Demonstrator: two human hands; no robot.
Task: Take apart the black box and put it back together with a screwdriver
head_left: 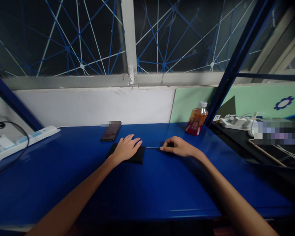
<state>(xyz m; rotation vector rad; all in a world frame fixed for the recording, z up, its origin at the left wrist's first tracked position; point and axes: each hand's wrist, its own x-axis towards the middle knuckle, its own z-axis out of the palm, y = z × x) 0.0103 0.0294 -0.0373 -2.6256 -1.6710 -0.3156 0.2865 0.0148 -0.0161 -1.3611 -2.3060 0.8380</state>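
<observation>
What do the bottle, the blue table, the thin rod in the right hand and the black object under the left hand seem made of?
Bottle: probably clear plastic, being shiny and see-through.
Table: glossy, perhaps painted or laminated; light streaks show near its front.
Rod: likely metal, as it looks thin, straight and pale grey.
Black object: dull and dark; plastic or leather, I cannot tell.

Our glossy blue table (147,190), a flat black object (139,157) near its middle, a dark phone (111,131) behind it, a capped bottle (197,119) upright at our back right, a white power strip (36,137) along our left side
</observation>
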